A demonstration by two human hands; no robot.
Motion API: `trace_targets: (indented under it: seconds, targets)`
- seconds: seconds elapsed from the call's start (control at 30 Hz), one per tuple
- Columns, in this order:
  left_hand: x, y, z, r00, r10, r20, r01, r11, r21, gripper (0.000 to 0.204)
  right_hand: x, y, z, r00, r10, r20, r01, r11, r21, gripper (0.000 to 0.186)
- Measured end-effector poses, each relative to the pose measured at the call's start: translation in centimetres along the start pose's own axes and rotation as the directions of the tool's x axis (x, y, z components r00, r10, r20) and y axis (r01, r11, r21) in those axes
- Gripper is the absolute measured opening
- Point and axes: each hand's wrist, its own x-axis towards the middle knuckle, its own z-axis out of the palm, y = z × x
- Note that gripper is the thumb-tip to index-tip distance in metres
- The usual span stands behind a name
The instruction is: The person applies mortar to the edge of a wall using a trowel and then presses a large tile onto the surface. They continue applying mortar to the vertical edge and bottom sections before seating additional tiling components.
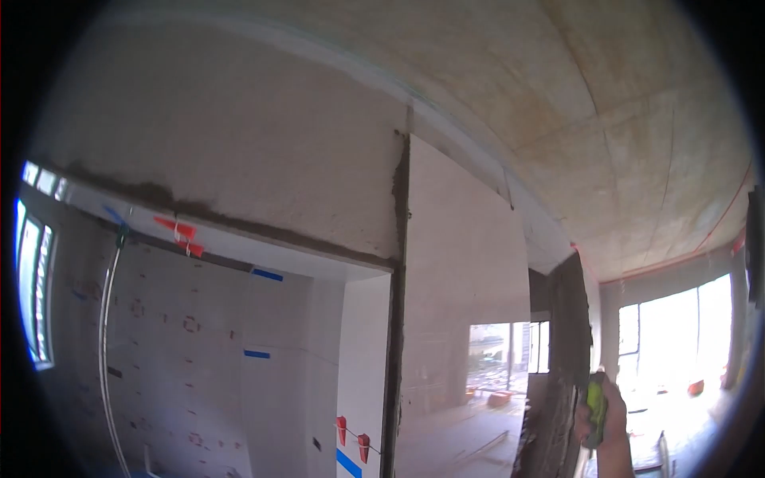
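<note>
My right hand (611, 414) is at the lower right, wrapped round a small yellow-green and black tool (594, 406), perhaps a tape measure. It is raised beside the rough, mortar-edged dark wall end (567, 295). Left of that stands a large glossy light panel (462, 239) on the wall, reflecting a window. My left hand is not in view.
A tiled recess (191, 342) at left has red wedges (177, 227), blue tape (267, 275) and a long pole (103, 334). A window (33, 279) is at far left. A bright opening (669, 334) lies at right, below a stained ceiling (637, 143).
</note>
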Motion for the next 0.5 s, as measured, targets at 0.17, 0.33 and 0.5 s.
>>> trace_targets:
  seconds: [0.17,0.33,0.5]
  targets:
    - [19.4,15.5,-7.4,0.688,0.725,0.027,-0.646,0.596,0.476,0.049,-0.9,8.0,-5.5,0.996,0.047,-0.072,-0.046,0.999,0.013,0.044]
    - [32.4,22.3,-6.5,0.617,0.762,0.193,-0.572,0.267,0.776,0.084,-3.3,10.3,-7.4,0.992,0.110,-0.058,-0.107,0.993,0.057,0.031]
    - [39.0,24.8,-8.2,0.674,0.715,0.189,-0.426,0.167,0.889,0.090,-3.9,10.7,-9.4,0.998,0.063,-0.015,-0.064,0.988,-0.139,0.035]
